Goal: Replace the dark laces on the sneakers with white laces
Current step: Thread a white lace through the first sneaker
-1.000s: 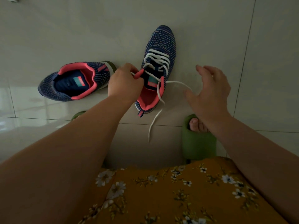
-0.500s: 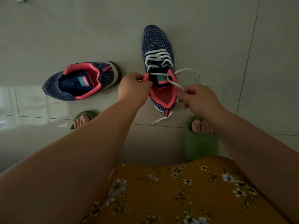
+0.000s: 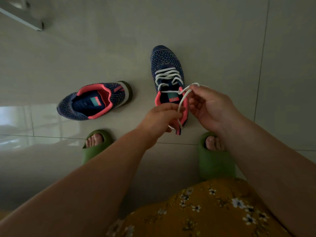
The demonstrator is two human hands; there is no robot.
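Tiled floor [image 3: 213, 40]: both hands' fingers seemingly pinch white lace [image 3: 182, 101] above sneaker [image 3: 166, 69].

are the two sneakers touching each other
Apart. The head view shows bare floor tile between the unlaced sneaker lying on the left and the white-laced sneaker standing toe-away to its right.

You get dim, underexposed, greenish-grey view. Pale window glare on glossy floor tiles [image 3: 15, 117] at left. Soft shadows. Wide-angle bending of tile lines at edges. Forearms near the lens slightly soft.
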